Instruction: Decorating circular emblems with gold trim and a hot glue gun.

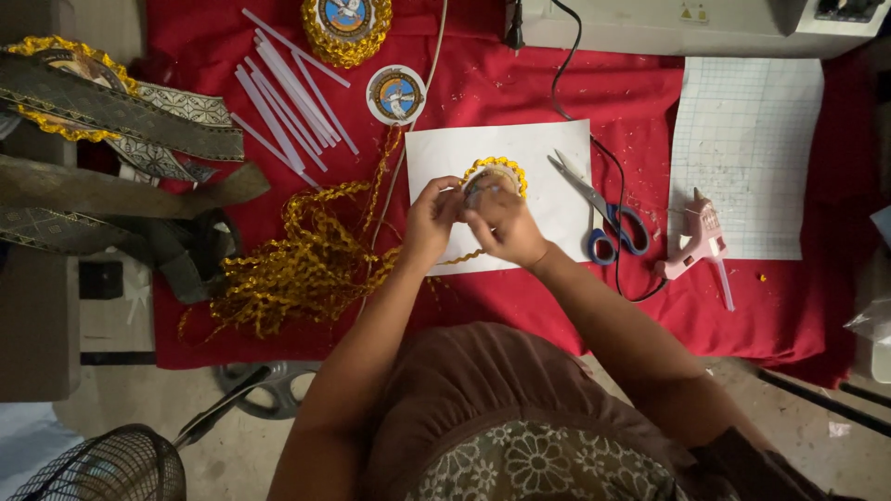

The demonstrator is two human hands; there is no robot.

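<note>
A red cloth (483, 297) is spread over the work surface, and most of what is seen lies on it. At its left edge patterned ribbons (111, 121) are draped, and beside them a loose heap of gold trim (297, 269) is piled. A gridded sheet (747, 148) is laid at the right, with a pink glue gun (694, 243) resting on its lower corner. A white sheet of paper (557, 199) is placed in the middle, and blue-handled scissors (603, 218) are set across its right edge. Clear glue sticks (288, 93) are scattered at the top. Above the white sheet a round badge (494, 178), edged with gold trim, is held: it is pinched from the left by the closed fingers of the left hand (432, 223) and pressed from the right by the curled fingers of the right hand (506, 227).
</note>
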